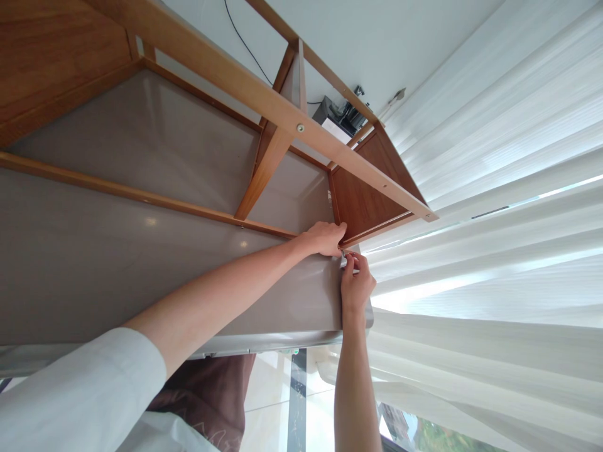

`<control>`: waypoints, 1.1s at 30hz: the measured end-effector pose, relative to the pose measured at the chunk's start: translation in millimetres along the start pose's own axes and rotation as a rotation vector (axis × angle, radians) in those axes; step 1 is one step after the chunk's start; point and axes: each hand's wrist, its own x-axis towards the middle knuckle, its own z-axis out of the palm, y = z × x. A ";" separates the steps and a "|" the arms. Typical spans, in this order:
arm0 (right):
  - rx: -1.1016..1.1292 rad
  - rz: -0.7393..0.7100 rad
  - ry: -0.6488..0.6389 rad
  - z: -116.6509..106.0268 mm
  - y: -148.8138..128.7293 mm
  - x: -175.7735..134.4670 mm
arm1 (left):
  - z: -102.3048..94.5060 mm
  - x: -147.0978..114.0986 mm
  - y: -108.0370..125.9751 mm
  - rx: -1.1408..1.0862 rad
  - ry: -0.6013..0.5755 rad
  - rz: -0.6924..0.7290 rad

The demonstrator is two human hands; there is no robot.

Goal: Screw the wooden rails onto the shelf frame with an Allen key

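A wooden shelf frame (221,94) of brown panels and rails lies on a glossy grey-brown surface (188,276). My left hand (326,238) reaches across to the lower rail (188,204), closed around its right end, where it meets the brown end panel (372,182). Just below that corner, my right hand (358,284) pinches a small shiny metal piece (344,253) against the wood. The piece is mostly hidden by the fingers, so its kind is unclear. A wooden divider (266,172) joins the rails near the middle.
Sheer white curtains (509,251) hang close on the right. Behind the frame are a black device (332,116) and a thin black cable (245,44) by the pale wall. A dark brown cloth (211,402) shows below the surface's near edge.
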 end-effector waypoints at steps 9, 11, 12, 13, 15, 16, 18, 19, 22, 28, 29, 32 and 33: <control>-0.043 -0.048 0.003 -0.3 -2.2 -1.6 | 0.7 0.1 0.2 0.008 0.020 0.005; -0.050 -0.060 0.005 -0.2 -2.3 -1.7 | 1.3 0.6 -0.4 0.008 0.027 0.007; -0.054 -0.064 0.006 0.0 -2.2 -1.7 | 1.6 0.7 -0.8 0.007 0.029 0.009; -0.058 -0.067 0.007 0.3 -1.9 -1.7 | 1.8 0.9 -1.1 0.006 0.030 0.011; -0.067 -0.072 0.009 0.9 -1.3 -1.8 | 2.0 1.1 -1.6 0.002 0.030 0.014; -0.071 -0.074 0.009 1.2 -0.9 -1.8 | 2.1 1.2 -1.8 0.000 0.029 0.015; -0.080 -0.080 0.007 1.7 -0.4 -2.0 | 2.2 1.4 -2.1 -0.003 0.026 0.017; -0.083 -0.083 0.007 1.9 -0.1 -2.1 | 2.3 1.7 -2.2 -0.004 0.026 0.017; -0.091 -0.091 0.005 2.2 0.2 -2.1 | 3.0 2.5 -2.2 -0.001 0.028 0.016; -0.096 -0.116 -0.018 1.2 -1.3 -1.8 | 4.2 3.4 -2.4 0.000 0.032 0.014; -0.096 -0.120 -0.025 0.8 -2.0 -1.9 | 4.0 3.3 -2.4 -0.002 0.031 0.015; -0.088 -0.119 -0.041 -0.3 -4.3 -2.2 | 2.9 2.6 -2.4 -0.008 0.024 0.018; -0.082 -0.111 -0.042 -0.6 -4.9 -2.2 | 2.4 2.3 -2.3 -0.009 0.021 0.018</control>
